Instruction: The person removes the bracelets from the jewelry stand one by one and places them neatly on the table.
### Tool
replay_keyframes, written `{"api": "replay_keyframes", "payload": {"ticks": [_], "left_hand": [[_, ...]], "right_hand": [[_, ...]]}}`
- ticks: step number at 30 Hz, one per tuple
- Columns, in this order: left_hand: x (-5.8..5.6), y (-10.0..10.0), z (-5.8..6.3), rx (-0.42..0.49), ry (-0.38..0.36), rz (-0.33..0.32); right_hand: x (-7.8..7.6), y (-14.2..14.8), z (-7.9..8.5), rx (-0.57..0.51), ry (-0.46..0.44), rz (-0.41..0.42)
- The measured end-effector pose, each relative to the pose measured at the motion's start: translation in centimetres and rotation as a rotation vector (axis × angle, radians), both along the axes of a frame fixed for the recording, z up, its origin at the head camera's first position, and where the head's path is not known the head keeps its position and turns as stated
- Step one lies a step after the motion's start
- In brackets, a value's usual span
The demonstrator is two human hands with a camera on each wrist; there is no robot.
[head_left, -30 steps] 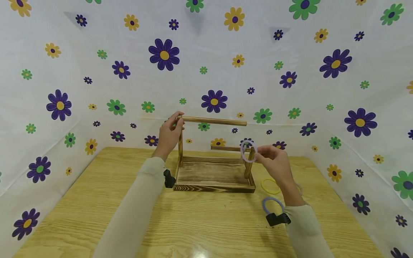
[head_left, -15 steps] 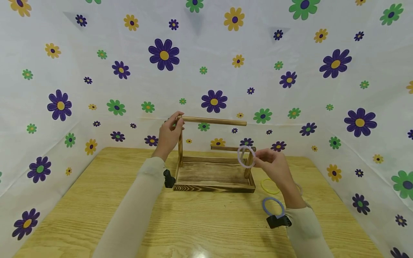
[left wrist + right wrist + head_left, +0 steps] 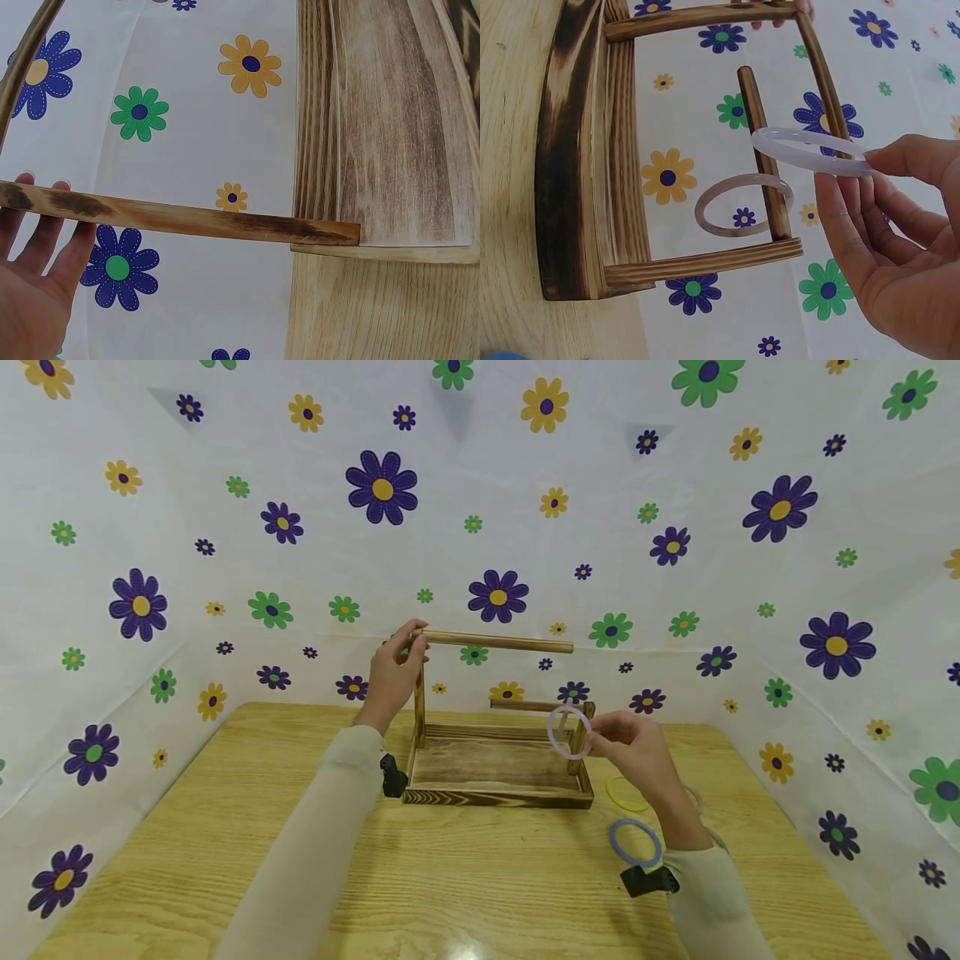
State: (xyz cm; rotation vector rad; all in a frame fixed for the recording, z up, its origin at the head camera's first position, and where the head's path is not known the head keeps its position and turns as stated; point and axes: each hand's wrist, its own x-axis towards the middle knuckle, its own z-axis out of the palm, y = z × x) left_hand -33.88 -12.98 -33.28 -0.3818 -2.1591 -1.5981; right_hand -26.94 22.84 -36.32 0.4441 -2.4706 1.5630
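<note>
My left hand grips the top of the tall post of a wooden bangle stand, and in the left wrist view its fingertips show past the post's edge. My right hand pinches a pale lavender bangle between thumb and fingers. In the right wrist view, this bangle's far end overlaps the lower rod of the stand. A second, pinkish-grey bangle hangs around that rod, near its short post. The upper rod carries no bangle.
On the table right of the stand's tray lie a yellow bangle and a blue bangle. A greyish bangle is partly hidden behind my right wrist. Flower-print cloth rises behind and at both sides.
My right hand has moved slightly down and to the left with the lavender bangle, now in front of the lower rod's post end. The left hand has stayed on the post.
</note>
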Motion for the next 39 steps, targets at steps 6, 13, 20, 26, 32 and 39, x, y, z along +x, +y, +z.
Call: {"api": "replay_keyframes", "payload": {"ticks": [6, 13, 20, 26, 32, 39], "left_hand": [[0.1, 0.0, 0.0, -0.005, 0.008, 0.001], [0.1, 0.0, 0.0, -0.01, 0.006, 0.004], [-0.1, -0.1, -0.2, 0.001, -0.002, 0.0], [-0.2, 0.0, -0.2, 0.007, -0.001, -0.004], [0.0, 0.0, -0.1, -0.005, 0.01, -0.001], [-0.9, -0.1, -0.6, 0.001, 0.005, 0.001]], "right_hand": [[-0.1, 0.2, -0.4, 0.016, 0.01, 0.013], [0.1, 0.2, -0.6, 0.033, -0.017, 0.011], [0.3, 0.3, -0.7, 0.04, -0.018, 0.024], [0.2, 0.4, -1.0, 0.066, -0.024, 0.039], [0.3, 0.5, -1.3, 0.083, -0.029, 0.057], [0.5, 0.7, -1.3, 0.089, -0.059, 0.066]]}}
